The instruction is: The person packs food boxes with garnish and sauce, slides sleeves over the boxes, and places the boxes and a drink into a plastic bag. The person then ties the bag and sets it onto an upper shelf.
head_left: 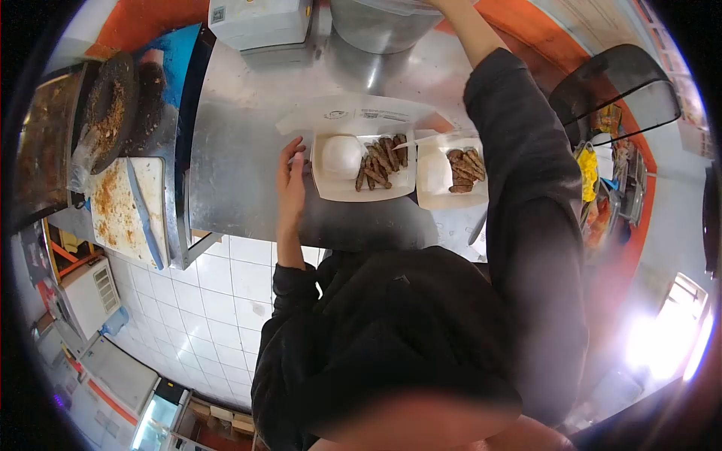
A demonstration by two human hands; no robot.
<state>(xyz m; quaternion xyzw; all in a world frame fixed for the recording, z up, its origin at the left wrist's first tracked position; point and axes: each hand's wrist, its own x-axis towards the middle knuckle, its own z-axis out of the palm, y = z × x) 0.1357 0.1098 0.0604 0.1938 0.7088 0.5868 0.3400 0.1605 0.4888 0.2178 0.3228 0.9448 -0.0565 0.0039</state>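
My left hand [292, 174] is beside the left edge of an open white takeaway box [365, 196], fingers stretched and slightly apart, holding nothing. Inside that box are a smooth white mound [341, 156] and several browned meat pieces [382, 159]. A second open white box [444, 203] stands to its right with similar browned meat [466, 169] and something white, partly covered by my right sleeve. My right arm reaches to the far side, where my right hand [450, 3] is at the rim of a large round tub [383, 26]. Its fingers are cut off by the frame's edge.
On the left lie a cutting board [113, 218] with brown crumbs and a long knife [143, 207]. Behind it sits a dark round pan [111, 113] of crumbs. A white boxy device [259, 24] stands at the steel counter's [237, 150] back. A dark translucent cover [617, 86] is at right.
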